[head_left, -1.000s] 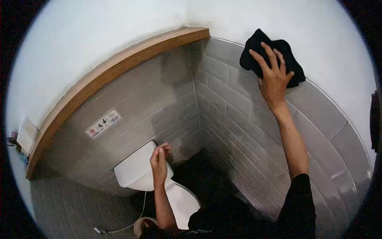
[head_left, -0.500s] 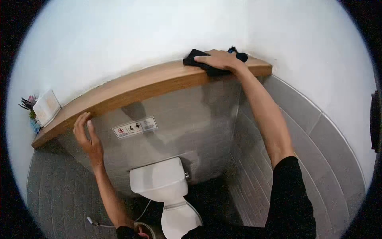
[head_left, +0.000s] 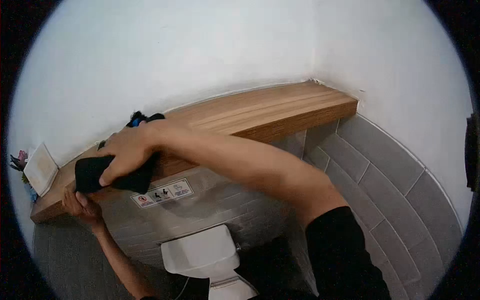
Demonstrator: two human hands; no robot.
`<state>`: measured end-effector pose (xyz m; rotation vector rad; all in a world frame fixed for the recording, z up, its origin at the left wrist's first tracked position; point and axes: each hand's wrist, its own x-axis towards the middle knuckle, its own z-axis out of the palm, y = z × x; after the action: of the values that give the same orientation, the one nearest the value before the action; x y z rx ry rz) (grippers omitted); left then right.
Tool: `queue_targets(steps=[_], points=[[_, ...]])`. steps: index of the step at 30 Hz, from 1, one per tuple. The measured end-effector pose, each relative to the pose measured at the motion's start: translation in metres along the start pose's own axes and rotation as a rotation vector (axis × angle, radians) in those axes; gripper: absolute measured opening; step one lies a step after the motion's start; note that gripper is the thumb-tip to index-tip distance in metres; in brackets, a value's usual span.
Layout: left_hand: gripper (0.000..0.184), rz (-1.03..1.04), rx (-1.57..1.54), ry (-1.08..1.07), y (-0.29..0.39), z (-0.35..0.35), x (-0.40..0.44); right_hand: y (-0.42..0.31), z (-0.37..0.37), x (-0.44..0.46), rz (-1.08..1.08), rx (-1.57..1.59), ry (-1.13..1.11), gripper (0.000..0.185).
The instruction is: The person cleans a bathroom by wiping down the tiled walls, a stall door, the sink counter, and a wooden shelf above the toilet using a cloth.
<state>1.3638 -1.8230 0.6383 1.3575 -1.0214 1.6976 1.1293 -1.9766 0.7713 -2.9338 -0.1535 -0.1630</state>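
A black cloth (head_left: 90,172) lies bunched under my right hand (head_left: 131,145), which presses it onto the left part of the wooden shelf (head_left: 280,117). Its lower edge hangs over the shelf's front. My right fingers are closed around the cloth, with the thumb on its near side. A dark bundle with a bit of blue (head_left: 142,119) shows just behind the wrist; I cannot make out what it is. My left hand (head_left: 84,206) is at the front edge of the shelf, just below the cloth's left corner, fingers slightly bent and thumb apart.
A white card-like stand (head_left: 41,170) and a small artificial plant (head_left: 20,161) stand at the shelf's left end. Below are a sign strip (head_left: 162,193) on the tiled wall and a white toilet cistern (head_left: 200,251). White walls meet at the back right corner.
My right hand has swept the black cloth from the shelf's right end to its left part, and the dark bundle has shifted left too. My left hand has moved slightly left and down.
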Motion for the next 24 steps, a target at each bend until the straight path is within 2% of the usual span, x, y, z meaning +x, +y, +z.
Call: queue_targets(steps=[2, 3, 5, 7, 8, 9, 10, 11, 12, 13, 15, 18, 21, 22, 23, 24], points=[[0.044, -0.019, -0.107, -0.051, 0.008, -0.006, 0.007, 0.027, -0.006, -0.045, -0.005, -0.049, 0.101, 0.086], [0.043, -0.041, -0.135, -0.070, 0.010, -0.007, 0.008, 0.037, -0.015, -0.076, 0.057, 0.051, 0.050, 0.087], [0.041, -0.085, -0.186, -0.102, 0.012, -0.009, 0.008, 0.051, -0.034, -0.139, 0.326, 0.067, 0.004, 0.088], [0.037, -0.124, -0.223, -0.120, 0.011, -0.011, 0.008, 0.068, -0.040, -0.200, 0.530, -0.013, 0.175, 0.092], [0.036, -0.138, -0.220, -0.143, 0.011, -0.013, 0.008, 0.082, -0.044, -0.226, 0.652, -0.099, 0.216, 0.096], [0.035, -0.151, -0.215, -0.165, 0.012, -0.015, 0.008, 0.074, -0.053, -0.247, 0.794, -0.054, 0.183, 0.098], [0.035, -0.120, -0.213, -0.167, 0.012, -0.017, 0.009, 0.069, -0.061, -0.263, 0.910, 0.008, 0.167, 0.101], [0.035, -0.090, -0.209, -0.170, 0.012, -0.017, 0.010, 0.076, -0.063, -0.279, 0.943, 0.017, 0.202, 0.090], [0.035, -0.059, -0.205, -0.174, 0.011, -0.017, 0.011, 0.102, -0.066, -0.296, 1.077, -0.155, 0.217, 0.092], [0.035, -0.067, -0.202, -0.184, 0.013, -0.019, 0.011, 0.096, -0.070, -0.298, 1.178, -0.116, 0.210, 0.096], [0.035, -0.084, -0.197, -0.206, 0.015, -0.020, 0.010, 0.132, -0.070, -0.305, 1.234, -0.154, 0.244, 0.092], [0.035, -0.065, -0.160, -0.184, 0.013, -0.019, 0.007, 0.144, -0.071, -0.288, 1.199, -0.015, 0.278, 0.101], [0.034, -0.057, -0.100, -0.235, 0.003, -0.017, -0.001, 0.153, -0.070, -0.269, 1.290, -0.028, 0.221, 0.099], [0.035, -0.034, -0.092, -0.246, -0.001, -0.016, -0.005, 0.086, -0.070, -0.248, 1.237, 0.036, 0.233, 0.100], [0.035, -0.005, -0.077, -0.253, -0.007, -0.015, -0.006, 0.115, -0.060, -0.263, 1.197, -0.035, 0.288, 0.087], [0.035, 0.029, -0.054, -0.254, -0.010, -0.017, -0.005, 0.084, -0.061, -0.262, 1.137, -0.024, 0.280, 0.086]])
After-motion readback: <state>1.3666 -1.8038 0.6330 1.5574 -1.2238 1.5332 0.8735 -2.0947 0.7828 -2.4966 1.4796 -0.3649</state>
